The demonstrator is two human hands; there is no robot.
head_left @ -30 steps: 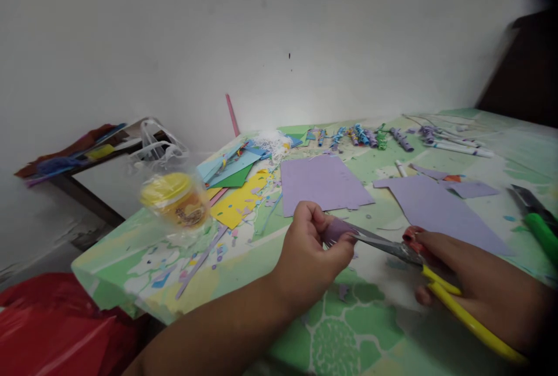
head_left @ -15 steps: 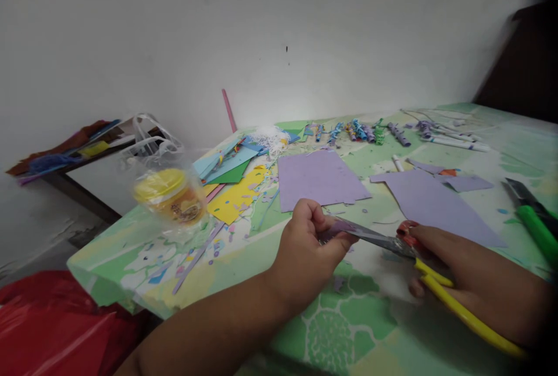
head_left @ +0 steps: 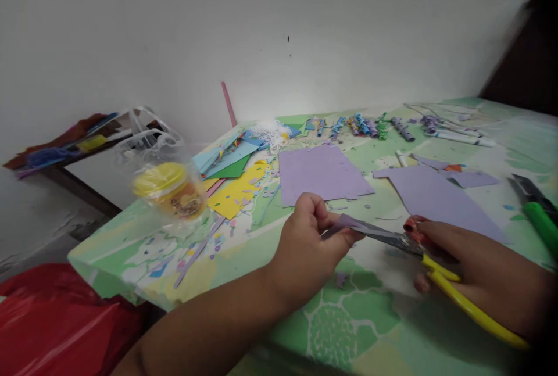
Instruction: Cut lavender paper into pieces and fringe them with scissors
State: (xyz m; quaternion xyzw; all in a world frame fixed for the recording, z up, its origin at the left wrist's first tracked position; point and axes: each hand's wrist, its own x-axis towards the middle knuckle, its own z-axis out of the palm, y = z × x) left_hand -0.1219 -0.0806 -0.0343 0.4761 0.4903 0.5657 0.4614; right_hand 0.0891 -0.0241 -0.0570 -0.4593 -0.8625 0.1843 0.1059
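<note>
My left hand [head_left: 309, 248] pinches a small piece of purple paper [head_left: 349, 222] between thumb and fingers above the table. Around the handles of a pair of scissors [head_left: 444, 283] my right hand [head_left: 479, 271] is closed; one handle is yellow, the other reddish. The scissor blades point left and meet the purple piece at my left fingertips. How far the blades are apart is hard to make out. Just beyond my hands lie a purple sheet [head_left: 322, 175] and a second, cut purple sheet [head_left: 440, 201].
Coloured sheets, such as a yellow one [head_left: 238, 190], lie at the left with paper scraps. A yellow-lidded tub [head_left: 170, 193] in clear plastic stands near the left edge. Several curled paper rolls [head_left: 360, 126] line the back. A green-handled cutter [head_left: 540, 225] lies far right.
The view has shifted slightly. Both hands, the scissors and the purple piece sit a little further right in the picture; my grips look the same.
</note>
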